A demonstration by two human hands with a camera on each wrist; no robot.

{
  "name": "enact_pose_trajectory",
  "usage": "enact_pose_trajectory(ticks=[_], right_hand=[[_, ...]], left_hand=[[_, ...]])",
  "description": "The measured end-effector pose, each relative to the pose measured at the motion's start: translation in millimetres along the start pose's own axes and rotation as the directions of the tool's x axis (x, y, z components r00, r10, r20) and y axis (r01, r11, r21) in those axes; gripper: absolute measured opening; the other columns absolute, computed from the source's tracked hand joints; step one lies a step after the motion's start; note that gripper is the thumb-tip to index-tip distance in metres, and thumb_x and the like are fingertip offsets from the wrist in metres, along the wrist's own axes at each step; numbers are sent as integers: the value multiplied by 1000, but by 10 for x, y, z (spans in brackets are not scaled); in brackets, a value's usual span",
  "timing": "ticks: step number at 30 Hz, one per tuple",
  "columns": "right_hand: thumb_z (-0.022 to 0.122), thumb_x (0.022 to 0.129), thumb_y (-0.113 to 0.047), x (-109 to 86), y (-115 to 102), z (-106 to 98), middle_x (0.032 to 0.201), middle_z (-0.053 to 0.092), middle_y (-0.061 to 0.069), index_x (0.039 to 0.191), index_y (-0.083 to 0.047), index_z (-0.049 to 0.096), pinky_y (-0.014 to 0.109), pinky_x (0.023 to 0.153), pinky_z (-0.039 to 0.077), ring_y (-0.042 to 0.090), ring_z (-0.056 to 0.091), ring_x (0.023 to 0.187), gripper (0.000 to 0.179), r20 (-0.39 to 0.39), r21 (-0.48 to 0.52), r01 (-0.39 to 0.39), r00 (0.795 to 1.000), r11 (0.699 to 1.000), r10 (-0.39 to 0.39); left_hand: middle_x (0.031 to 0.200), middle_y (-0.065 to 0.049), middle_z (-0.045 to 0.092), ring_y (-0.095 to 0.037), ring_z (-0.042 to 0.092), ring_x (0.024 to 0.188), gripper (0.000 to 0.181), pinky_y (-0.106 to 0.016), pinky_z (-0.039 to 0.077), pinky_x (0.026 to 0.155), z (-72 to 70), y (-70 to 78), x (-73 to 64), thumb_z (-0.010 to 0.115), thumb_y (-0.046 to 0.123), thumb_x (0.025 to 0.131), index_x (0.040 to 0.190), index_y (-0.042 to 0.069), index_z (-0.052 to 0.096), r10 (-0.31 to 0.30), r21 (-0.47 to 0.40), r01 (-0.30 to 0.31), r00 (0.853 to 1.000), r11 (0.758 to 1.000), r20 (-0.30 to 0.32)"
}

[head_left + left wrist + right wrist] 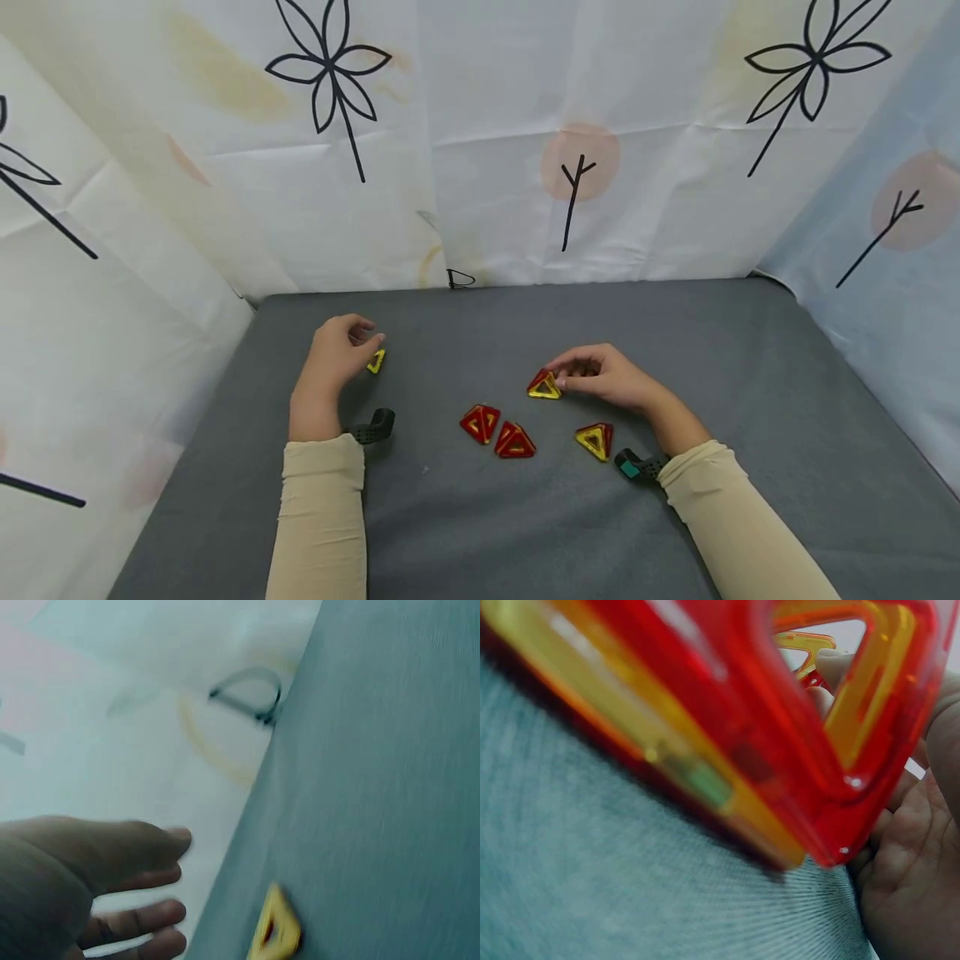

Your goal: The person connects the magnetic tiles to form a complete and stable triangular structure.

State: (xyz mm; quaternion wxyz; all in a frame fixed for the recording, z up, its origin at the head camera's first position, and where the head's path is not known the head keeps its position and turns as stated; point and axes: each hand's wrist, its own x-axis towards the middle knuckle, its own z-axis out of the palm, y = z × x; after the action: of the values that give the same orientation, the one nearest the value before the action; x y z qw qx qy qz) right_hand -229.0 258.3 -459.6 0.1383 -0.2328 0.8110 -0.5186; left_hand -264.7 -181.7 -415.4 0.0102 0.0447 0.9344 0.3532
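Note:
My left hand hovers at the back left with its fingers loosely bent, beside a yellow triangular magnetic tile. In the left wrist view that yellow tile lies apart from the fingertips. Towards the middle right, my right hand pinches a small red and yellow pyramid of triangular magnetic tiles between thumb and fingers. A second red and yellow pyramid stands nearer the right wrist. It fills much of the right wrist view, and the held pyramid shows through its triangular opening.
Two red pyramids stand close together near the middle of the grey-covered table. A white patterned curtain hangs behind the table and along its sides. Each wrist wears a dark band.

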Motion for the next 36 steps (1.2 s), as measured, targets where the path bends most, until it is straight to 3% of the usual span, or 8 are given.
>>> enact_pose_trajectory(ticks=[5, 9, 13, 18, 22, 29, 36], right_hand=[[72, 102, -11, -6, 16, 0, 104, 74, 13, 127, -7, 76, 29, 71, 52, 19, 65, 82, 26, -2, 5, 5, 1000, 1000, -5], [72, 102, -11, -12, 35, 2, 103, 74, 13, 127, -7, 76, 29, 71, 52, 18, 65, 82, 26, 1, 8, 5, 1000, 1000, -5], [72, 102, -12, -14, 47, 12, 103, 75, 12, 127, -7, 76, 29, 71, 52, 17, 65, 83, 26, -2, 3, 2, 1000, 1000, -2], [73, 102, -12, -12, 41, 17, 104, 75, 12, 127, -7, 76, 29, 72, 52, 17, 66, 83, 26, -5, 3, 0, 1000, 1000, 0], [72, 102, -13, -10, 31, 4, 104, 75, 12, 127, -8, 76, 29, 72, 52, 17, 66, 83, 26, -10, -2, -5, 1000, 1000, 5], [73, 102, -13, -4, 42, -2, 103, 75, 13, 126, -7, 76, 29, 72, 53, 20, 67, 84, 26, -10, 0, -2, 1000, 1000, 2], [73, 102, -12, 0, 64, 2, 103, 74, 13, 125, -7, 76, 29, 72, 53, 19, 68, 86, 24, -17, 3, 1, 1000, 1000, 0]], left_hand=[[149, -39, 43, -56, 48, 134, 62, -66, 48, 104, -159, -180, -107, 65, 31, 105, 152, -6, 49, -169, 86, 166, 985, 982, 31], [151, -41, 44, -56, 50, 134, 68, -65, 47, 106, -184, -233, -131, 68, 30, 102, 154, -8, 44, -215, 99, 206, 972, 974, 94], [150, -40, 48, -54, 53, 134, 74, -64, 47, 108, -142, -230, -123, 75, 29, 96, 152, -9, 46, -219, 110, 204, 965, 973, 143], [144, -35, 55, -49, 56, 130, 64, -61, 49, 106, -66, -215, -97, 81, 28, 92, 141, -7, 60, -206, 111, 194, 972, 975, 115], [137, -32, 60, -45, 61, 120, 49, -57, 53, 98, -26, -204, -77, 82, 27, 92, 129, -4, 69, -188, 75, 182, 978, 980, 89], [108, -21, 64, -31, 61, 90, 43, -43, 51, 77, 50, -139, -22, 83, 23, 92, 121, -2, 64, -143, 75, 137, 986, 988, 81], [113, -20, 69, -33, 67, 99, 31, -47, 55, 86, 222, 54, 51, 79, 18, 96, 118, -1, 70, -89, 50, 86, 993, 995, 72]])
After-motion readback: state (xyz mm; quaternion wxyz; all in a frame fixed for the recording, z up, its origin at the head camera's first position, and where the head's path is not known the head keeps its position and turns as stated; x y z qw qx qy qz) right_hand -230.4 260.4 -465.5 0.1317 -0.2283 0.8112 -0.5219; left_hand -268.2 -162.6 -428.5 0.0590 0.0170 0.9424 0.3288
